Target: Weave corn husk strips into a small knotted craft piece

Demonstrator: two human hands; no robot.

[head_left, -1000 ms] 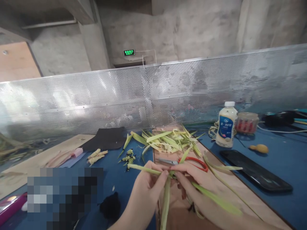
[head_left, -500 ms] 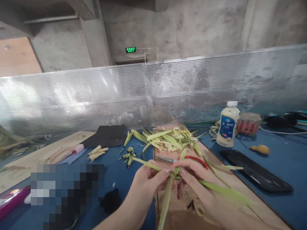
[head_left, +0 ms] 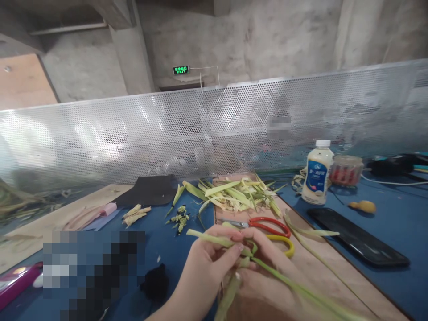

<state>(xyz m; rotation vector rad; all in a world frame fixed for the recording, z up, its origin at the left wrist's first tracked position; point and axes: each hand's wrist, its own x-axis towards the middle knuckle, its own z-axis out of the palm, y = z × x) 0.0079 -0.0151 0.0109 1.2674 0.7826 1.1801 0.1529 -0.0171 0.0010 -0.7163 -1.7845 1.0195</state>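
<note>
**Both hands pinch crossed leaf strips over the board**

Nearest, the left hand [head_left: 207, 267] closes thumb and fingertips on the long green leaf strips [head_left: 214, 239], and the right hand [head_left: 270, 272] meets it from the right, its fingers clamped on the same crossing point. That shared pinch seems to keep the springy strips from sliding apart. They hang just above the near end of the brown board [head_left: 334, 272], their loose ends trailing left and right.

The scissors [head_left: 250, 224] lie just beyond, within easy reach. Farther off sits a pile of trimmings [head_left: 234, 194], apparently pushed clear. To the far right, a bottle [head_left: 317, 176] stands on the blue table [head_left: 394, 214], before the perforated screen [head_left: 133, 138].
</note>
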